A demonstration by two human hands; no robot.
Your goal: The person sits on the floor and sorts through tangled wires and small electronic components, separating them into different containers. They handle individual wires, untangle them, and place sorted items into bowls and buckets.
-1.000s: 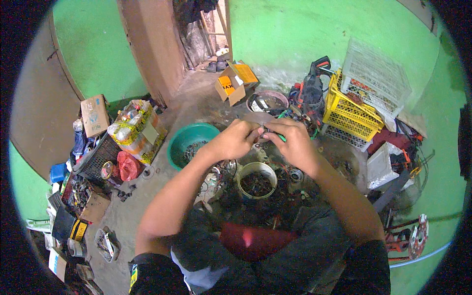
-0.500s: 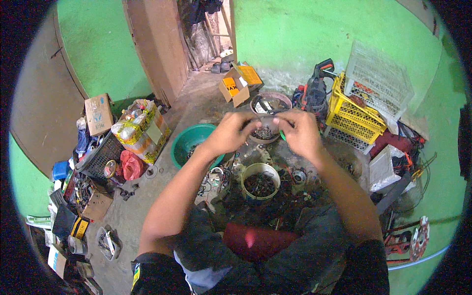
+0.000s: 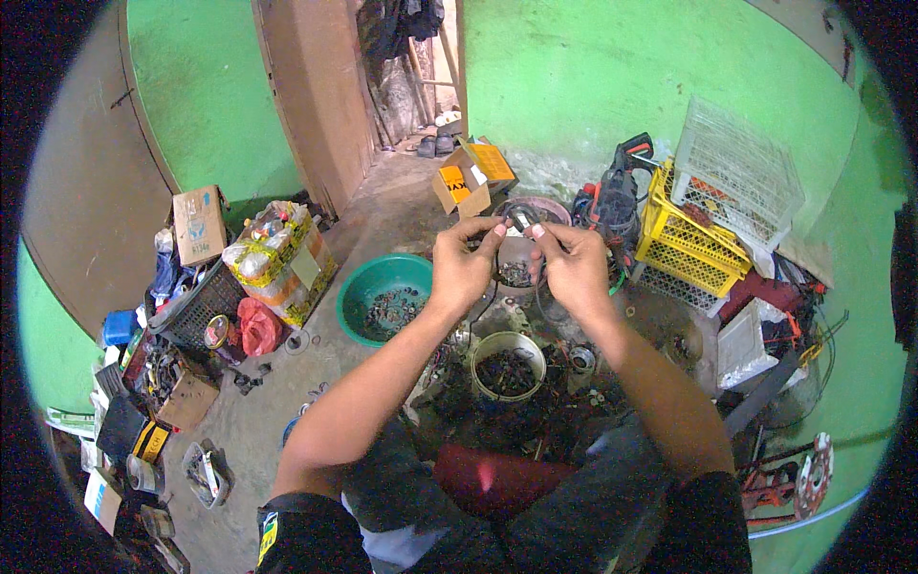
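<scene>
Black cable [image 3: 495,287] now between and below hands [image 3: 463,271]

Dark piece [image 3: 525,214], perhaps cord, is indistinct.

Dark cable [image 3: 495,282], green basin [image 3: 361,279], yellow crate [image 3: 690,228], green wall [image 3: 583,72]

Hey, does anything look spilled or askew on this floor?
Yes. Small scraps lie strewn on the floor around the cream bucket, outside any container. At right, the white mesh crate appears to lean aslant over the yellow crate instead of sitting level.
</scene>
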